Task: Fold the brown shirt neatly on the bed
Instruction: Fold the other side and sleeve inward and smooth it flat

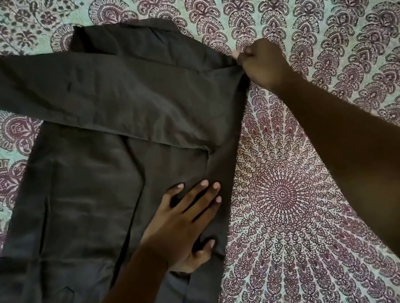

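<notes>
Folding the brown shirt (88, 192), lying spread out and flat on the flowery bed (319, 183). Pressing down on the lower part of the shirt with the left hand (188, 214), fingers straight and spread, gripping nothing, just pinning the cloth. Pinching the top corner of the folded side, up by the shoulder, with the right hand (262, 63), fingers curled tight on the cloth. Seeing one sleeve (34, 84) laid across the chest and pointing off to the left. Guessing at light, thin, floppy cloth, a little shiny, so maybe a bit slippery and quick to wrinkle or slide. Thinking it best to grab at corners, seams and fold edges, not the loose middle, and to hold one part down flat while pulling the other part straight.
</notes>
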`<state>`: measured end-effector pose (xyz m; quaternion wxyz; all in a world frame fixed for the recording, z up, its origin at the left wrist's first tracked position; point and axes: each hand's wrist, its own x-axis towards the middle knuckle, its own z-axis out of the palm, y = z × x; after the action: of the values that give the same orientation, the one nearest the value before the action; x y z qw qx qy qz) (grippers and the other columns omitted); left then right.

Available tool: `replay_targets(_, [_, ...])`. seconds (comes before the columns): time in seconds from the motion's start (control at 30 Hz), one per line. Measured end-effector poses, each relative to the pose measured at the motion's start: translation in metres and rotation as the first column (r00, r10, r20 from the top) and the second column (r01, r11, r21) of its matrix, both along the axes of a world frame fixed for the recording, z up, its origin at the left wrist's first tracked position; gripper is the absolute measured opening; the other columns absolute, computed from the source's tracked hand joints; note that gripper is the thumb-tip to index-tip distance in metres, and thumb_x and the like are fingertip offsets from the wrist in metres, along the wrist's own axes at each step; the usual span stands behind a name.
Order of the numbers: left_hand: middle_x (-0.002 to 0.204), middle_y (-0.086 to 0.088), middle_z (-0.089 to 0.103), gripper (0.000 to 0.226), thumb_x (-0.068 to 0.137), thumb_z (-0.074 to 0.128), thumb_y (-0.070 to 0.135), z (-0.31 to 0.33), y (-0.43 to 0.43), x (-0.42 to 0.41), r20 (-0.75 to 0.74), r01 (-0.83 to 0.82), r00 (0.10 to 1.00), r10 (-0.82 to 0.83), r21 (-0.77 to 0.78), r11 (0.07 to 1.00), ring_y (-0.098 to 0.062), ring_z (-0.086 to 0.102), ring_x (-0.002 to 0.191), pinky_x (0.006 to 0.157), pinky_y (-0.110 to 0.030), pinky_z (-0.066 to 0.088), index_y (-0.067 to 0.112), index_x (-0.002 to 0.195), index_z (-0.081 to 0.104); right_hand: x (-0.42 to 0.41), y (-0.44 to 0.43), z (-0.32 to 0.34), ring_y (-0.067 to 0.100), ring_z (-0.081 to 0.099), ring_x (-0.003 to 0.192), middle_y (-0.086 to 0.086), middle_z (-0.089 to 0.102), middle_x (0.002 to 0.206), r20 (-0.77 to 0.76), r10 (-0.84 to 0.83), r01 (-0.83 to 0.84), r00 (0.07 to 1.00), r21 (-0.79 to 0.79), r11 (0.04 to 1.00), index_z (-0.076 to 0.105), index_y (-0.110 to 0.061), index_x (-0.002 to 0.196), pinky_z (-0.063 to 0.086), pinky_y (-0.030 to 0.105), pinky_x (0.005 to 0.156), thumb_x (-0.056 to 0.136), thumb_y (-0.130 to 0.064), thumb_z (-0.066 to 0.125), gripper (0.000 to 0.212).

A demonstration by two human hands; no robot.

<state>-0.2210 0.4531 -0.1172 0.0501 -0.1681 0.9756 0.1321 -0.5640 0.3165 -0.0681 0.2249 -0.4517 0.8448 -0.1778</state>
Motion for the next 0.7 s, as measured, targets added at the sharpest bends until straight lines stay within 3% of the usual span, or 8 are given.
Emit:
replay_targets(0.07, [0.169, -0.005, 0.03, 0.086, 0.079, 0.057, 0.057, 0.0, -0.001, -0.001, 0.004, -0.002, 1.0, 0.002, -0.002, 1.0, -0.026, 0.032, 0.155, 0.116, -0.058, 0.032, 0.017, 0.154, 0.046, 0.009, 0.018, -0.006, 0.023, 0.057, 0.081, 0.019, 0.061, 0.096, -0.113, 0.018, -0.028, 0.993, -0.082, 0.996, 0.063, -0.008, 0.092, 0.039, 0.03, 0.072, 0.098, -0.04, 0.046, 0.036])
replay_targets(0.13, [0.169, -0.005, 0.03, 0.086, 0.079, 0.056, 0.057, 0.0, -0.001, -0.001, 0.013, -0.001, 1.0, 0.001, -0.006, 1.0, -0.026, 0.032, 0.155, 0.116, -0.058, 0.033, 0.017, 0.154, 0.046, 0.025, 0.049, -0.014, 0.034, 0.055, 0.114, 0.022, 0.055, 0.125, -0.3, 0.095, -0.142, 0.949, -0.137, 0.98, 0.064, -0.007, 0.117, 0.046, 0.039, 0.091, 0.098, -0.038, 0.049, 0.039])
replay_targets(0.17, [0.169, -0.005, 0.03, 0.086, 0.079, 0.056, 0.058, 0.0, -0.001, 0.0, 0.02, 0.0, 1.0, 0.0, -0.005, 1.0, -0.026, 0.032, 0.155, 0.116, -0.058, 0.032, 0.017, 0.154, 0.045, 0.035, 0.069, -0.019, 0.036, 0.052, 0.12, 0.021, 0.053, 0.132, -0.361, 0.179, -0.243, 0.915, -0.139, 0.96, 0.063, -0.008, 0.124, 0.046, 0.044, 0.096, 0.099, -0.036, 0.051, 0.04])
replay_targets(0.23, [0.17, -0.005, 0.028, 0.086, 0.08, 0.055, 0.059, 0.0, -0.001, 0.0, 0.024, 0.004, 1.0, -0.004, -0.004, 1.0, -0.025, 0.031, 0.155, 0.117, -0.057, 0.031, 0.018, 0.155, 0.044, 0.058, 0.109, -0.03, 0.035, 0.049, 0.13, 0.018, 0.051, 0.143, -0.408, 0.384, -0.45, 0.828, -0.077, 0.89, 0.06, -0.009, 0.134, 0.043, 0.049, 0.101, 0.102, -0.036, 0.05, 0.043])
replay_targets(0.33, [0.17, -0.005, 0.028, 0.087, 0.081, 0.053, 0.059, -0.002, 0.0, 0.001, 0.028, 0.009, 1.0, -0.009, -0.007, 1.0, -0.027, 0.032, 0.155, 0.115, -0.058, 0.031, 0.018, 0.156, 0.042, 0.084, 0.159, -0.049, 0.029, 0.034, 0.149, 0.008, 0.032, 0.165, -0.407, 0.527, -0.545, 0.746, 0.081, 0.834, 0.043, -0.019, 0.154, 0.032, 0.052, 0.11, 0.106, -0.044, 0.036, 0.054])
replay_targets(0.43, [0.169, -0.006, 0.031, 0.087, 0.081, 0.052, 0.06, -0.001, -0.001, 0.001, 0.033, 0.008, 0.999, -0.007, -0.013, 1.0, -0.027, 0.032, 0.155, 0.115, -0.058, 0.031, 0.016, 0.156, 0.043, 0.099, 0.192, -0.057, 0.024, 0.019, 0.158, 0.004, 0.017, 0.172, -0.42, 0.6, -0.59, 0.681, 0.17, 0.789, 0.029, -0.02, 0.161, 0.024, 0.055, 0.115, 0.108, -0.045, 0.028, 0.059])
replay_targets(0.53, [0.168, -0.006, 0.031, 0.089, 0.081, 0.051, 0.061, 0.001, 0.002, 0.002, 0.029, -0.008, 1.0, 0.009, -0.017, 1.0, -0.026, 0.031, 0.154, 0.116, -0.056, 0.031, 0.015, 0.156, 0.041, 0.098, 0.205, -0.049, 0.024, 0.017, 0.158, 0.005, 0.017, 0.172, -0.398, 0.646, -0.634, 0.651, 0.182, 0.752, 0.027, -0.02, 0.162, 0.026, 0.054, 0.115, 0.107, -0.048, 0.028, 0.062])
replay_targets(0.7, [0.166, -0.011, 0.035, 0.089, 0.082, 0.055, 0.059, 0.005, 0.018, 0.023, -0.043, -0.014, 0.999, 0.016, 0.052, 0.999, -0.029, 0.034, 0.153, 0.12, -0.053, 0.027, 0.01, 0.155, 0.043, 0.116, 0.211, -0.039, 0.03, 0.013, 0.159, 0.001, 0.013, 0.173, -0.387, 0.629, -0.576, 0.674, 0.259, 0.776, 0.025, -0.027, 0.162, 0.029, 0.058, 0.112, 0.104, -0.062, 0.019, 0.068])
